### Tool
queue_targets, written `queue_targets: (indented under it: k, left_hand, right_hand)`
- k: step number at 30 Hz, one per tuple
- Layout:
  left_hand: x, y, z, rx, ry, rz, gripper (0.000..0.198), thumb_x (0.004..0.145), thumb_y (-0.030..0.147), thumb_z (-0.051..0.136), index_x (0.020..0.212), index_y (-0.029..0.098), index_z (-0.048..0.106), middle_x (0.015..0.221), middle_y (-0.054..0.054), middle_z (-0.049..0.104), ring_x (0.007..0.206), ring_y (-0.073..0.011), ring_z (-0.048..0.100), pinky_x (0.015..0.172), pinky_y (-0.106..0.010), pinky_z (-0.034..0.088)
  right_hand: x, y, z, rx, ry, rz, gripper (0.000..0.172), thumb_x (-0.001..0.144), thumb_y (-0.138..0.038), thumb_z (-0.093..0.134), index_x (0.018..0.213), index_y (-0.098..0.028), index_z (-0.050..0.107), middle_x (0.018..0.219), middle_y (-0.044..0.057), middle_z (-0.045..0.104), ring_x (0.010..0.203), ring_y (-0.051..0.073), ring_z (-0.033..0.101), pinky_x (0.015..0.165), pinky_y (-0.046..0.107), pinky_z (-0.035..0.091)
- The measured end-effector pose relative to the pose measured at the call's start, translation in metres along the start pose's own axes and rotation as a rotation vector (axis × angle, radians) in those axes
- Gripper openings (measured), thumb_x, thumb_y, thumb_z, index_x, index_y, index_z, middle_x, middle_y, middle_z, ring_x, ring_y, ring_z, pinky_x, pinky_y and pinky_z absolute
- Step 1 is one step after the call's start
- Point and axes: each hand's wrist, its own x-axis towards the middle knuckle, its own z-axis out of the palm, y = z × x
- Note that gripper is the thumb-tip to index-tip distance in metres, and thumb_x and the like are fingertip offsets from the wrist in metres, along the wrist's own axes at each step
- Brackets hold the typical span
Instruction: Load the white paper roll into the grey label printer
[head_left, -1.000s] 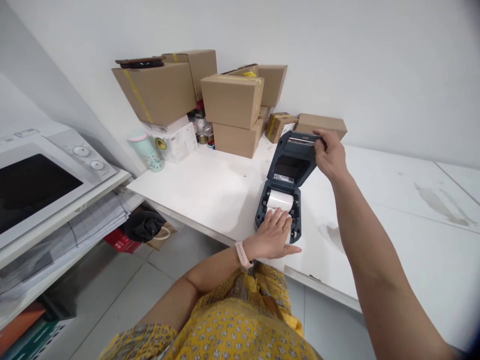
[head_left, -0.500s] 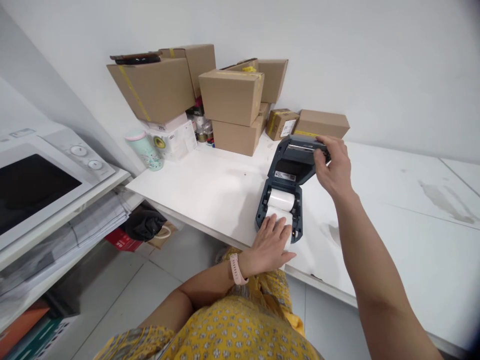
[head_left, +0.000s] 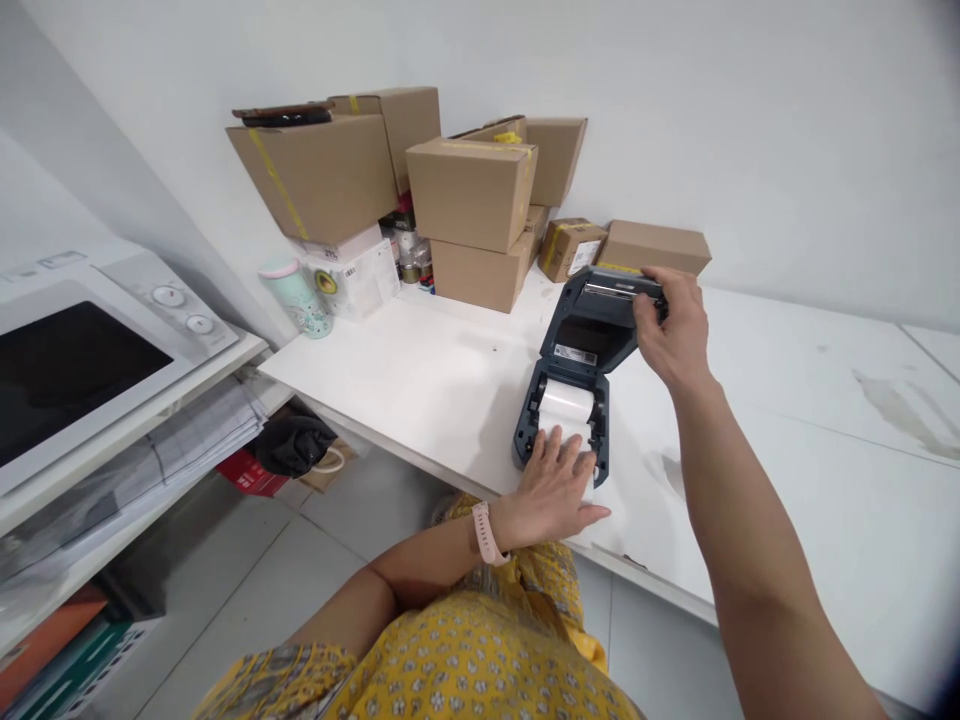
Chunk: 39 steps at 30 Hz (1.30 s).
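A dark label printer (head_left: 524, 440) stands on the white table with its lid (head_left: 561, 318) raised. Inside its base lies a white paper roll (head_left: 568, 399), and the loose end of the paper runs toward the table's front edge. My left hand (head_left: 553, 488) lies flat over that paper end at the printer's front, fingers stretched out and covering part of it. At the lid's upper right corner, my right hand (head_left: 677, 325) grips the edge between thumb and fingers.
Cardboard boxes (head_left: 469, 195) are stacked against the wall, beside a white carton (head_left: 358, 280) and a mint tumbler (head_left: 298, 300). To the left a microwave (head_left: 97, 345) sits on a shelf above stacked papers (head_left: 150, 475). The table's front edge runs close to my body.
My left hand has slid slightly right and down over the paper. The right hand still holds the lid raised at about the same angle. The whole view has shifted a little.
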Motion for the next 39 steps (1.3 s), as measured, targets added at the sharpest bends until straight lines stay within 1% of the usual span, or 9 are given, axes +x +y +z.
queue_targets:
  k: [6,14,21,24,28,31,34,37,39]
  left_hand:
    - [-0.010,-0.014,-0.003,0.074,-0.008,0.080,0.073,0.095,0.061,0.044,0.148,0.011,0.039,0.159,-0.016,0.037,0.151,-0.0390,0.023,0.124,-0.053,0.019]
    - [-0.024,-0.006,0.007,0.183,0.083,0.112,0.077,0.096,0.054,0.047,0.151,0.004,0.032,0.160,-0.020,0.033,0.152,-0.0382,0.020,0.126,-0.052,0.015]
    - [-0.050,-0.013,0.026,0.072,0.217,0.176,0.060,0.099,0.036,0.042,0.151,0.006,0.033,0.160,-0.016,0.036,0.155,-0.0261,0.018,0.128,-0.047,0.022]
    - [-0.063,-0.015,0.029,-0.027,0.289,0.219,0.048,0.098,0.027,0.043,0.142,0.008,0.047,0.150,-0.016,0.051,0.149,-0.0261,0.035,0.123,-0.048,0.034]
    - [-0.072,-0.018,0.021,-0.238,0.497,0.312,0.032,0.093,0.018,0.049,0.121,0.016,0.062,0.113,-0.009,0.075,0.115,-0.0191,0.068,0.100,-0.033,0.058]
    - [-0.058,-0.025,-0.007,-0.314,0.745,0.392,0.036,0.088,0.012,0.052,0.122,0.018,0.061,0.101,-0.007,0.077,0.104,-0.0183,0.072,0.091,-0.030,0.062]
    - [-0.017,-0.038,-0.043,-0.267,0.886,0.376,0.040,0.090,0.015,0.049,0.128,0.019,0.058,0.116,-0.009,0.074,0.122,-0.0216,0.064,0.102,-0.039,0.057]
    - [0.036,-0.049,-0.060,-0.151,0.851,0.458,0.043,0.097,0.033,0.039,0.134,0.017,0.054,0.139,-0.013,0.061,0.142,-0.0272,0.045,0.115,-0.053,0.041]
    - [0.063,-0.054,-0.057,-0.073,0.696,0.562,0.055,0.099,0.046,0.031,0.141,0.015,0.050,0.149,-0.014,0.052,0.149,-0.0292,0.033,0.122,-0.058,0.027]
  right_hand:
    - [-0.003,-0.001,-0.002,0.003,-0.005,-0.005,0.042,0.097,-0.035,0.039,0.137,-0.031,0.051,0.134,0.009,0.059,0.128,0.029,0.053,0.110,0.052,0.044]
    - [-0.012,-0.008,0.001,0.059,0.109,-0.077,0.038,0.096,-0.034,0.048,0.132,-0.025,0.057,0.129,0.011,0.062,0.125,0.029,0.055,0.107,0.052,0.045]
    - [-0.111,-0.045,-0.009,0.021,0.181,-0.204,0.043,0.092,-0.022,0.056,0.135,-0.023,0.057,0.134,0.013,0.062,0.129,0.029,0.056,0.108,0.050,0.046]
    - [-0.156,-0.049,-0.003,0.029,0.117,-0.227,0.045,0.092,-0.015,0.052,0.137,-0.022,0.057,0.130,0.013,0.067,0.128,0.028,0.059,0.105,0.048,0.049]
    - [-0.193,-0.051,0.013,0.081,0.033,-0.146,0.045,0.095,-0.012,0.046,0.137,-0.021,0.058,0.134,0.012,0.066,0.132,0.028,0.056,0.108,0.051,0.046]
    - [-0.208,-0.055,0.023,0.133,0.078,-0.072,0.045,0.096,-0.012,0.042,0.137,-0.021,0.058,0.136,0.012,0.064,0.136,0.028,0.053,0.110,0.055,0.042]
    - [-0.213,-0.059,0.024,0.145,0.085,-0.044,0.043,0.097,-0.011,0.042,0.135,-0.020,0.059,0.135,0.012,0.065,0.135,0.027,0.053,0.109,0.054,0.042]
    - [-0.205,-0.058,0.017,0.106,0.074,-0.047,0.036,0.097,-0.011,0.041,0.123,-0.020,0.065,0.125,0.010,0.071,0.124,0.024,0.062,0.106,0.049,0.044]
    - [-0.192,-0.056,0.012,0.057,0.070,-0.057,0.031,0.097,-0.012,0.041,0.109,-0.019,0.069,0.111,0.008,0.076,0.107,0.021,0.068,0.100,0.044,0.046]
